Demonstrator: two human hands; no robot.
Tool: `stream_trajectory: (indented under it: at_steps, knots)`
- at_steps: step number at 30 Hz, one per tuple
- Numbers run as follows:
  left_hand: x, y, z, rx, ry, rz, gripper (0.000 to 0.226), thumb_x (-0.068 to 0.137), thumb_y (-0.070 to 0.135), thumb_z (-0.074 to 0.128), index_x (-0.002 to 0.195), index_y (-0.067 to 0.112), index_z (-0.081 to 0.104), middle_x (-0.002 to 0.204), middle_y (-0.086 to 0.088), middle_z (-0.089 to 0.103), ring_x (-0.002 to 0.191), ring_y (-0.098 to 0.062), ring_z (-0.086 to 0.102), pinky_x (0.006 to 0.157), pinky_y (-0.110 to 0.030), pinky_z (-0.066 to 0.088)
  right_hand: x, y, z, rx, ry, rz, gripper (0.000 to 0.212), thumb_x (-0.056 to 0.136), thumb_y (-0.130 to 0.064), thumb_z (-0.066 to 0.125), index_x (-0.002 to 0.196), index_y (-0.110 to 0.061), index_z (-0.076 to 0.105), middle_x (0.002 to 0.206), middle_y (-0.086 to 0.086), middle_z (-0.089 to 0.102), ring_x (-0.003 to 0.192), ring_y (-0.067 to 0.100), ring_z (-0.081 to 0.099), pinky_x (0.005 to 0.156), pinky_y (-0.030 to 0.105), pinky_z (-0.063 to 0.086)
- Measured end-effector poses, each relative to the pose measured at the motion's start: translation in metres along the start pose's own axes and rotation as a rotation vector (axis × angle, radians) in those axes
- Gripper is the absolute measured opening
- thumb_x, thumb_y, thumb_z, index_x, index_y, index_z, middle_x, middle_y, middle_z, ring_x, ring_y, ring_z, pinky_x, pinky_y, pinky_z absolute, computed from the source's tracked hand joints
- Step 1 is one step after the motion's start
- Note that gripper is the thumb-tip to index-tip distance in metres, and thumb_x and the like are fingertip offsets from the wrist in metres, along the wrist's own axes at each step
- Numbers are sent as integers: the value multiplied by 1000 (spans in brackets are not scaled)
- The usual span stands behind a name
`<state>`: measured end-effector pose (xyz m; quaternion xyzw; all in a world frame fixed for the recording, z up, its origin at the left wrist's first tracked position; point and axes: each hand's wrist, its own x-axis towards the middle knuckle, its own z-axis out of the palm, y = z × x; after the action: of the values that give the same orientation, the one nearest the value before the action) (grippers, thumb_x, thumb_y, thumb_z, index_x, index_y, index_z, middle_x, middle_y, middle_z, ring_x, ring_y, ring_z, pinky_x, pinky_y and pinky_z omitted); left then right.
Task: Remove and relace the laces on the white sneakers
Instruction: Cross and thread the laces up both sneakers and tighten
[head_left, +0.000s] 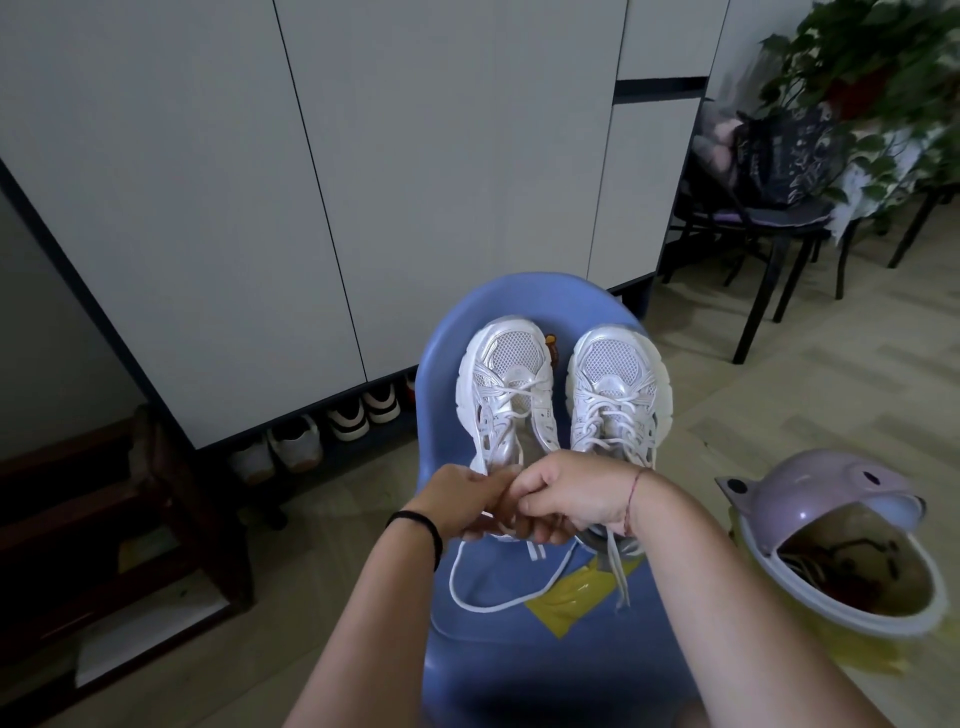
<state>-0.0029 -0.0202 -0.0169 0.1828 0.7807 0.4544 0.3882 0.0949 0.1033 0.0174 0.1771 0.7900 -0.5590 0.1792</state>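
Note:
Two white mesh sneakers stand side by side on a blue plastic chair, toes pointing away from me. The left sneaker is laced only near the toe, and its white lace hangs in a long loop on the seat. The right sneaker is laced over most of its length, with a loose lace end trailing near its heel. My left hand and my right hand meet at the heel of the left sneaker, fingers curled, pinching the lace between them. The heel itself is hidden by my hands.
A tall grey cabinet stands behind the chair, with several shoes in the gap beneath it. A pink-lidded bin sits on the floor at the right. A dark chair with bags and a leafy plant are at the back right.

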Motion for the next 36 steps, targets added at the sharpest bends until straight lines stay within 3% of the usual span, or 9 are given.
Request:
stream_trajectory:
  at_steps: [5, 9, 14, 19, 24, 28, 31, 34, 36]
  knots:
    - [-4, -4, -14, -15, 135, 61, 13, 88, 13, 68, 76, 8, 70, 64, -7, 65, 49, -9, 53, 45, -14, 41, 4, 4, 0, 183, 189, 121, 25, 97, 3, 34, 99, 9, 58, 67, 12, 57, 50, 14, 54, 41, 19, 46]
    - [-10, -4, -30, -24, 200, 80, 24, 93, 16, 62, 71, 7, 62, 52, 0, 51, 37, -6, 37, 40, -13, 32, 19, 5, 21, 301, 128, 218, 26, 101, -7, 37, 80, -2, 51, 58, 7, 60, 37, 7, 54, 38, 17, 45]
    - [-13, -6, -42, -10, 258, 53, 33, 91, 32, 65, 68, 10, 57, 53, 2, 42, 46, -12, 31, 45, -18, 30, 38, 10, 30, 554, 132, 249, 30, 101, -13, 39, 75, -5, 51, 48, -1, 57, 33, 4, 45, 35, 14, 36]
    - [-14, -12, -52, -56, 356, 35, 28, 89, 30, 69, 69, 12, 61, 59, 2, 43, 55, -13, 37, 54, -24, 32, 39, 14, 21, 868, 200, 200, 29, 99, -10, 41, 71, -9, 48, 51, -1, 48, 32, 4, 37, 32, 11, 26]
    - [-13, -12, -51, -77, 417, 9, 22, 88, 22, 70, 71, 11, 63, 57, 3, 47, 54, -12, 40, 52, -24, 33, 22, 10, 10, 846, 160, 156, 23, 96, -13, 51, 73, -12, 51, 49, -2, 46, 33, 4, 34, 33, 11, 22]
    - [-8, -14, -46, 123, 419, 28, 16, 86, 20, 71, 75, 10, 67, 68, -3, 59, 63, -17, 50, 55, -22, 39, -6, -5, -1, 683, 28, 25, 14, 90, -18, 60, 78, -11, 57, 54, -3, 43, 37, 2, 30, 36, 11, 20]
    - [-10, 2, -31, 142, 453, 229, 17, 91, 26, 66, 84, 11, 71, 72, 3, 63, 63, -9, 53, 55, -16, 41, -27, -18, -11, 618, 26, -168, 17, 77, -19, 64, 86, -5, 63, 59, -1, 40, 39, 2, 31, 38, 12, 22]
    - [-22, 27, -11, -287, 82, 397, 39, 94, 38, 55, 102, 4, 73, 91, -4, 75, 87, -17, 68, 81, -21, 51, -36, -24, -19, 711, 96, -327, 19, 77, -16, 63, 90, -2, 65, 59, 0, 43, 41, 3, 35, 39, 13, 26]
    - [-27, 34, 4, -383, -180, 426, 50, 88, 41, 53, 113, -1, 67, 102, -13, 74, 99, -24, 69, 90, -26, 53, -37, -24, -24, 786, 204, -375, 18, 79, -15, 62, 90, -1, 65, 58, 1, 46, 41, 4, 37, 39, 13, 28]
